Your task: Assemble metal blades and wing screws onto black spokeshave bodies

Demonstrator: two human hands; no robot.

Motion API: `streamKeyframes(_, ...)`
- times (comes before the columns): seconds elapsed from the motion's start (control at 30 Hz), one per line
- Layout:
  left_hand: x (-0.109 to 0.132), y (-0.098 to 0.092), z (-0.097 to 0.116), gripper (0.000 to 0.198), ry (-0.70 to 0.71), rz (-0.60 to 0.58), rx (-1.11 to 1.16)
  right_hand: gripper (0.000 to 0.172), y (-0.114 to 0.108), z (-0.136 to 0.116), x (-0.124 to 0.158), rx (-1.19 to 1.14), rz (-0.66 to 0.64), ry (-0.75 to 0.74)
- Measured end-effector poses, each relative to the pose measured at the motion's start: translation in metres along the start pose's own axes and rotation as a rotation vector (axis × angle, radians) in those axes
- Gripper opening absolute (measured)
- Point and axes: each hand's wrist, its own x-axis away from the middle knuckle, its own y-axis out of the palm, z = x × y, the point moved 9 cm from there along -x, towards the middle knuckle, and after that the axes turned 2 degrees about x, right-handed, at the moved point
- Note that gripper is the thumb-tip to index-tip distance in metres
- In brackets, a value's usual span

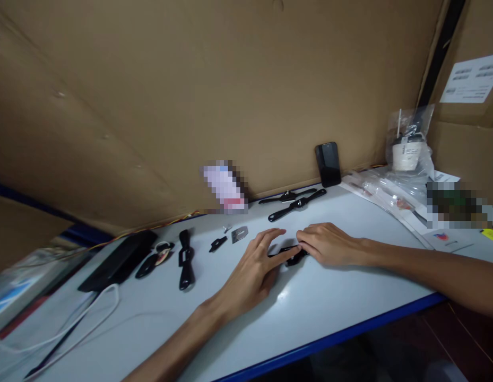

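Note:
A black spokeshave [296, 258] lies low over the table between my two hands, mostly covered by fingers. My left hand [259, 264] is around its left end, the thumb reaching across onto its middle and the upper fingers stretched above it. Curled fingers of my right hand [325, 245] close on its right end. To the left lie a black cap piece [218, 244], a slotted metal blade [240, 234] and small screws [227, 228]. Further left is another black spokeshave body [185, 260].
Behind my hands lie two more spokeshaves [297, 204]. A dark phone [328, 164] leans on the cardboard wall [230, 95]. Left are keys [154, 260], a black case [119, 262] and a white cable [111, 292]. A bagged cup [407, 154] and plastic packs [385, 199] stand right.

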Motion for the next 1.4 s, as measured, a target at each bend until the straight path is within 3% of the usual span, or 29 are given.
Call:
streamKeyframes(0.13,0.002,-0.006,-0.006,0.067,-0.019,0.053,-0.065,0.020,0.000,0.002,-0.001,0.012,-0.003,0.019)
streamKeyframes(0.23,0.003,-0.012,0.000,0.061,0.032,0.078,0.000,0.020,0.000,0.002,-0.001,0.012,-0.005,0.010)
streamKeyframes(0.37,0.001,-0.009,0.008,0.069,0.065,0.031,0.055,0.019,-0.001,0.001,-0.001,0.005,0.001,0.004)
streamKeyframes(0.5,-0.001,-0.003,0.000,0.074,0.018,0.015,-0.089,0.018,-0.001,0.001,-0.001,0.016,0.006,0.011)
streamKeyframes(0.63,0.002,-0.005,-0.007,0.065,0.013,0.037,-0.167,0.020,0.000,0.002,-0.001,0.029,0.008,0.016)
streamKeyframes(0.73,0.003,-0.008,-0.004,0.058,0.046,0.047,-0.138,0.020,0.000,0.002,-0.001,0.027,-0.007,0.017)
streamKeyframes(0.93,0.001,-0.008,0.000,0.074,0.030,0.043,-0.089,0.020,-0.001,0.001,-0.002,0.027,-0.013,0.022)
streamKeyframes(1.17,0.001,-0.019,0.003,0.054,0.028,0.113,0.103,0.019,0.001,0.002,-0.002,0.027,-0.023,0.015)
streamKeyframes(1.3,0.001,-0.010,0.013,0.064,0.084,0.031,0.150,0.018,0.001,0.003,-0.002,0.024,-0.023,0.025)
streamKeyframes(1.4,0.001,-0.011,0.012,0.068,0.077,0.069,0.130,0.018,0.002,0.003,-0.002,0.021,-0.028,0.029)
